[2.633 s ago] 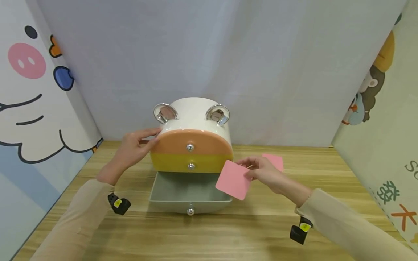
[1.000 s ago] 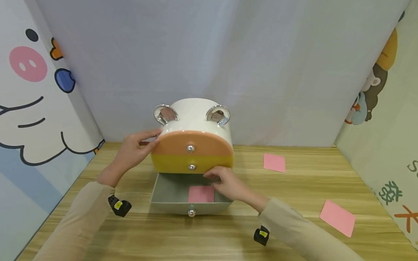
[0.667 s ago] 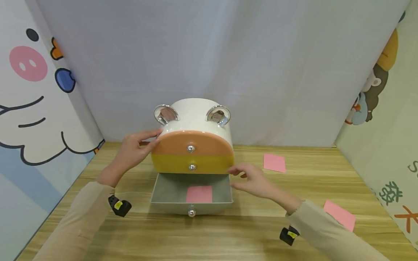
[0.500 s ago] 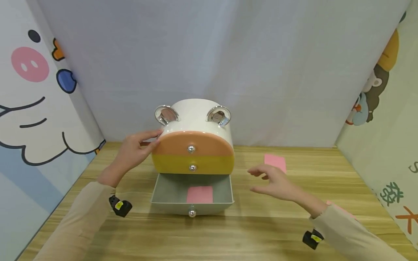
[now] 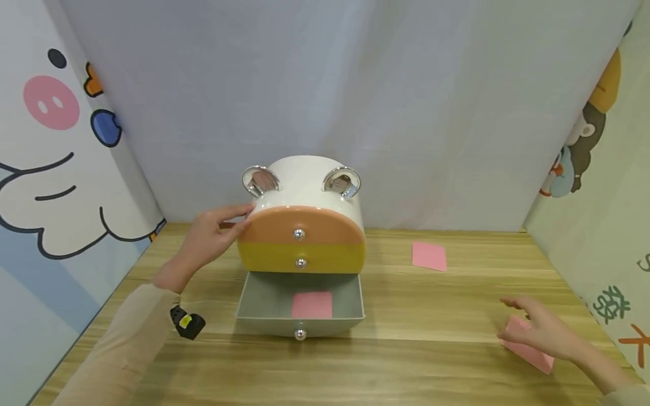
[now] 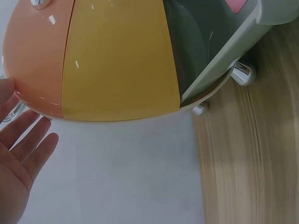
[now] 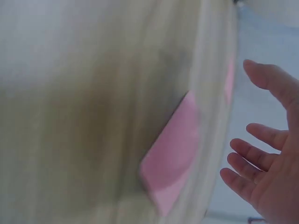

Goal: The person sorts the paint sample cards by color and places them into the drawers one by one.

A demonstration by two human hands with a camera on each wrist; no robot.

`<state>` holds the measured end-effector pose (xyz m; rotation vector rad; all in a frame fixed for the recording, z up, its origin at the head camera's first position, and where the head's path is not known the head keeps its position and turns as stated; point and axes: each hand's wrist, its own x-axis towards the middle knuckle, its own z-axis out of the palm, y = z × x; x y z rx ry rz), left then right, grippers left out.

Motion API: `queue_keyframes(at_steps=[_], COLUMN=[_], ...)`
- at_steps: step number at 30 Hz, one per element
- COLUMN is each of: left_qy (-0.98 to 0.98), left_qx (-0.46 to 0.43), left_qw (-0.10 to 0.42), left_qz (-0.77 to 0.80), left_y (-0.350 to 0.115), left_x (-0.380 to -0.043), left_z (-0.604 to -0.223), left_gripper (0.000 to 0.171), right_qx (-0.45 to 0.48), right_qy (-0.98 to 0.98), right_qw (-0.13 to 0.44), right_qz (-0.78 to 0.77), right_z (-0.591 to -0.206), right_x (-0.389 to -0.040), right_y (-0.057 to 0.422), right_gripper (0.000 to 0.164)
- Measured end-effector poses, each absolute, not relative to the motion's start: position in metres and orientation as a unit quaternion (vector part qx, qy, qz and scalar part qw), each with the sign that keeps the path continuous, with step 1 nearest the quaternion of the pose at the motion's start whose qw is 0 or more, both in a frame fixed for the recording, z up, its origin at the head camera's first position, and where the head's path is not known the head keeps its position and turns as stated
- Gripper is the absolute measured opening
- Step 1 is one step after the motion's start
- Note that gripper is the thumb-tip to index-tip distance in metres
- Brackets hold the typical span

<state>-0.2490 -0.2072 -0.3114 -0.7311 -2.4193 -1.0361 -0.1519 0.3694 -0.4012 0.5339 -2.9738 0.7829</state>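
A small drawer cabinet [image 5: 304,180] with a white top and silver ear-like rings stands on the table. Its orange drawer [image 5: 269,228] and yellow drawer [image 5: 269,258] are closed; the grey-green bottom drawer [image 5: 264,325] is pulled out. One pink square card [image 5: 312,305] lies inside that drawer. My left hand [image 5: 208,237] rests with extended fingers against the cabinet's upper left edge, and the left wrist view shows its spread fingers [image 6: 39,149]. Over a second pink card [image 5: 528,352] at the right, my right hand [image 5: 545,332] hovers with fingers apart, gripping nothing in the right wrist view.
Another pink card [image 5: 429,256] lies on the wooden table [image 5: 421,361], right of the cabinet. A pale curtain [image 5: 431,113] hangs behind. Cartoon-printed panels stand at the left [image 5: 56,169] and right [image 5: 594,225].
A pink card held by my right hand was left in the open drawer. That hand then moved right, away from the cabinet, to above another card. My left hand stays in place.
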Motion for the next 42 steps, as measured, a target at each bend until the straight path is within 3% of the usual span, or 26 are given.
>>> queue_keyframes(at_steps=[9,13,22,28,32,36,39,42], left_qy=[-0.864,-0.863,-0.857,-0.86,-0.86,-0.86,-0.862,-0.865], left_qx=[-0.263,-0.264,-0.27,-0.268,-0.269,-0.269,-0.266,-0.261], left_qw=[0.201,0.199,0.205,0.202,0.2,0.2,0.2,0.199], left_qz=[-0.378,-0.382,-0.388,-0.385,-0.386,-0.385,-0.382,-0.379], left_y=[-0.206,-0.207,-0.205,-0.205,-0.206,-0.206,-0.206,-0.206], left_x=[-0.248,-0.247,-0.247,-0.248,-0.248,-0.249,-0.249,-0.249], left_z=[-0.312,-0.311,-0.311,-0.312,-0.311,-0.311,-0.312,-0.313], left_gripper=[0.03,0.03,0.03,0.03,0.03,0.03,0.03,0.03], right_qx=[0.093,0.084,0.088,0.088,0.117,0.177,0.211,0.218], right_qy=[-0.982,-0.984,-0.984,-0.983,-0.97,-0.943,-0.916,-0.881], right_qw=[-0.016,-0.017,-0.007,-0.02,-0.049,-0.076,-0.114,-0.172], right_qz=[0.166,0.157,0.155,0.162,0.207,0.273,0.323,0.382], right_z=[-0.43,-0.433,-0.435,-0.433,-0.43,-0.426,-0.423,-0.417], right_x=[-0.137,-0.134,-0.133,-0.137,-0.142,-0.148,-0.152,-0.156], right_y=[0.402,0.406,0.413,0.414,0.414,0.414,0.413,0.411], right_gripper=[0.082,0.083,0.066,0.065,0.058,0.039,0.023,0.018])
